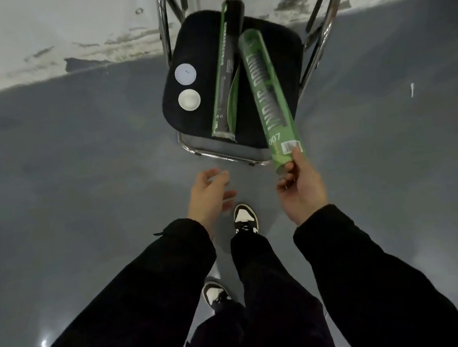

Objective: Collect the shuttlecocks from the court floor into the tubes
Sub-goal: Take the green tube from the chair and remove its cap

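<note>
Gripping the near end of a green tube with the right hand, far end lying over the black chair seat. Left hand hanging loose, fingers relaxed, holding nothing. Second tube lying on the seat beside two white caps. Grey floor below.

Dim indoor light, floor glare, blurred left hand, wide-angle bending

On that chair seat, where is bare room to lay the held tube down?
Bare seat shows right of the held tube, toward the chrome frame. The left is crowded: two caps and the dark tube. The right hand holds the tube; the left hand is empty.
</note>
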